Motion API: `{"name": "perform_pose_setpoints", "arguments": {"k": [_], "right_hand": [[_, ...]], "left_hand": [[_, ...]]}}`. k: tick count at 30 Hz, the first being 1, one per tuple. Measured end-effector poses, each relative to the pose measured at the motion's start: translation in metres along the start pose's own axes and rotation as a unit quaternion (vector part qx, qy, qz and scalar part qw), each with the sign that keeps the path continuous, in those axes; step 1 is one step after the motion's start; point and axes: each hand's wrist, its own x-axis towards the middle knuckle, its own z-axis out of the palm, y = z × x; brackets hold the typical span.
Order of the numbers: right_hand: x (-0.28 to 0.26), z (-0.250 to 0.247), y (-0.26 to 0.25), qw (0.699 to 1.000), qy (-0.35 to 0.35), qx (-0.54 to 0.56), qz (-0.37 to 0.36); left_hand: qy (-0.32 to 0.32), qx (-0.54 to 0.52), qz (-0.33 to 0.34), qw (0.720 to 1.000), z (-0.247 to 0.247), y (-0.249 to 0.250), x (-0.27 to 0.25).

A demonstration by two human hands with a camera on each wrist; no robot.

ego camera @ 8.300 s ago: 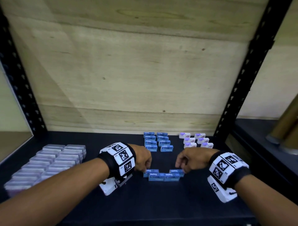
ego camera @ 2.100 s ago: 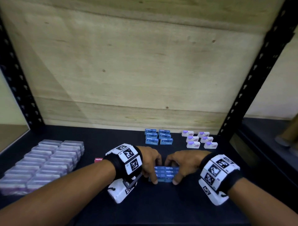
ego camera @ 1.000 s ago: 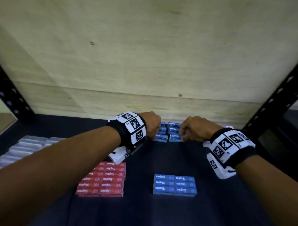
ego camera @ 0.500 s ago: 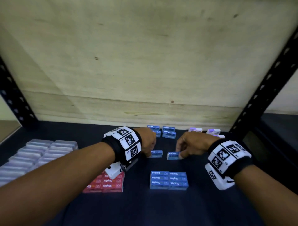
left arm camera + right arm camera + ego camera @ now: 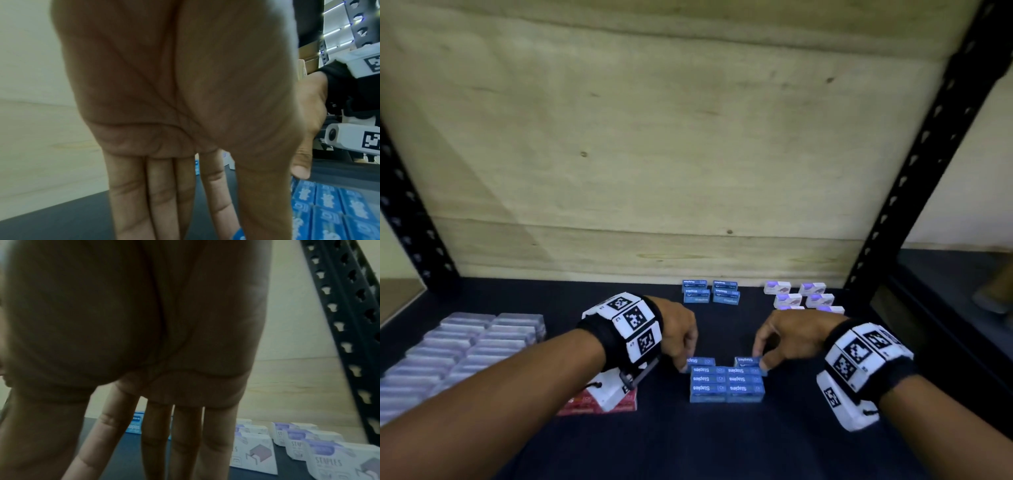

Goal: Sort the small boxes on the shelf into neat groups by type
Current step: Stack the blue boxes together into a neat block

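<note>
A neat block of blue staple boxes [image 5: 726,383] lies at the front middle of the dark shelf [image 5: 722,438]. My left hand [image 5: 686,363] pinches one blue box [image 5: 700,360] at the block's far left edge. My right hand [image 5: 760,359] pinches another blue box [image 5: 747,360] at the far right edge. Both boxes sit on the shelf against the block. In the left wrist view my fingers [image 5: 164,203] point straight down beside the blue block [image 5: 333,211]. More blue boxes [image 5: 710,292] stand stacked at the back.
White and purple staple boxes [image 5: 803,298] are grouped at the back right, close behind my right hand [image 5: 320,456]. Red boxes [image 5: 582,406] lie partly under my left wrist. Rows of clear plastic boxes [image 5: 465,342] fill the left. A black upright [image 5: 914,171] bounds the right.
Both hands have drawn back from the rear blue stack, each bringing one blue box forward to the far edge of the front block.
</note>
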Motion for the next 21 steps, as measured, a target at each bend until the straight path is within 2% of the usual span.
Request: {"name": "perform_pose_setpoints", "arguments": {"k": [5,21], "right_hand": [[0.000,-0.001,0.005,0.999,-0.003,0.032,0.018],[0.009,0.002,0.004,0.999,-0.003,0.033,0.007]], "left_hand": [[-0.023,-0.034,-0.008,0.999,0.000,0.002,-0.002],[-0.038,-0.005,0.022,0.999,-0.001,0.006,0.005]]}}
